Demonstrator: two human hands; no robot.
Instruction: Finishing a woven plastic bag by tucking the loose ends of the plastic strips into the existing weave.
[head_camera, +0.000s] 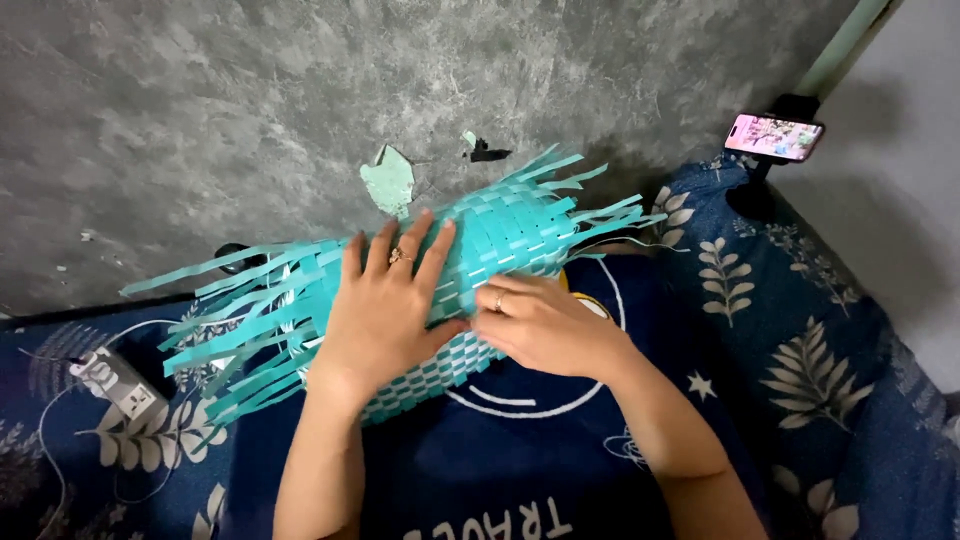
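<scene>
A half-woven teal strip basket (500, 232) lies on its side across my lap, with loose strip ends fanning out at both ends. My left hand (385, 305) lies flat on its woven wall, fingers spread, a ring on one finger. My right hand (540, 325) pinches a strip at the lower edge of the weave, just right of my left thumb, also with a ring on it. Loose strips (230, 320) stick out to the left past my left wrist.
A dark blue leaf-print sheet (790, 330) covers the bed around me. A white power strip (115, 380) with a cable lies at the left. A phone on a stand (774, 136) sits at the upper right. A grey mottled wall (250, 110) with a chipped patch rises behind.
</scene>
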